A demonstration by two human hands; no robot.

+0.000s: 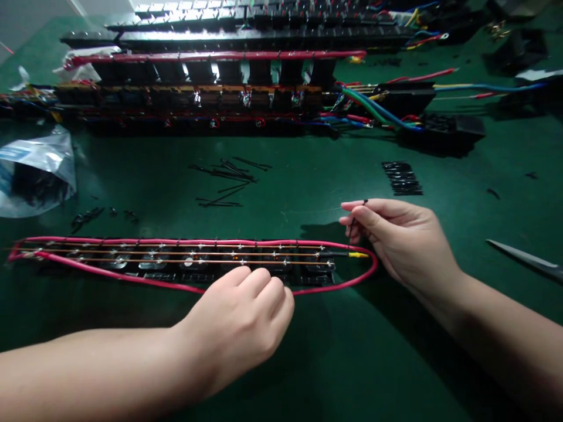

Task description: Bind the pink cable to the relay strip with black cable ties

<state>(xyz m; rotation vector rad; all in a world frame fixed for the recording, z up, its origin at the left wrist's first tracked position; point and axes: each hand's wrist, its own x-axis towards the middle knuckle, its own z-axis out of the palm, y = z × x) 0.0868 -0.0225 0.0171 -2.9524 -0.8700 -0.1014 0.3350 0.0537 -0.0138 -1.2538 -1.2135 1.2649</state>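
A long black strip with brass-coloured rods lies across the green table, and a red cable loops around it. My left hand is closed at the strip's front edge, over the lower run of the cable; its fingertips and anything in them are hidden. To the right of the strip's end, my right hand pinches a thin black tie between thumb and finger. The tie hangs down toward the red cable near a yellow-tipped wire.
Loose black ties and a neat row of ties lie behind the strip. A plastic bag is at left, scissors at right. Wired black assemblies span the back of the green table.
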